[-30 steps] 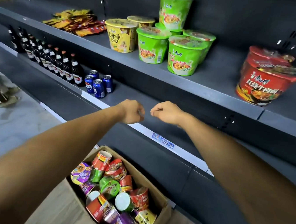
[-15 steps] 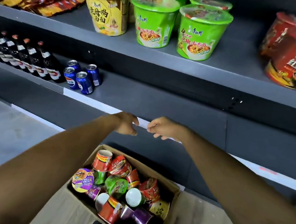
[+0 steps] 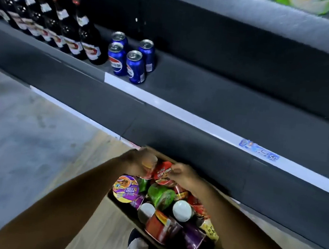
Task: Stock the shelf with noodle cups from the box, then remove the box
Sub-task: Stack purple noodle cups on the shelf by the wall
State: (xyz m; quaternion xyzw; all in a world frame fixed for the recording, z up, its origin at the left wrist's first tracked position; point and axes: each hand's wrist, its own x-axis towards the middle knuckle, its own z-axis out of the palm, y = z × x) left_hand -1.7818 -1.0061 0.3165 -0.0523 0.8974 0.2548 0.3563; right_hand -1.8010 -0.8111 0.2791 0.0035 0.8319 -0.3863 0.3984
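The box (image 3: pixel 122 209) of noodle cups (image 3: pixel 160 197) sat on the floor (image 3: pixel 25 150) before the shelf (image 3: pixel 202 100), on which a row of bottles (image 3: pixel 72 31) stood left of four Pepsi cans (image 3: pixel 132 62).

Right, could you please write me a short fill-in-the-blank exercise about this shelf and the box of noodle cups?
1. The left hand and right hand reach into the ____ on the floor.
2. The shelf holds ____ blue cans.
3. The cans stand to the ____ of the dark bottles.
4. The noodle cup nearest the left forearm is mainly ____.
Answers: box, four, right, purple.
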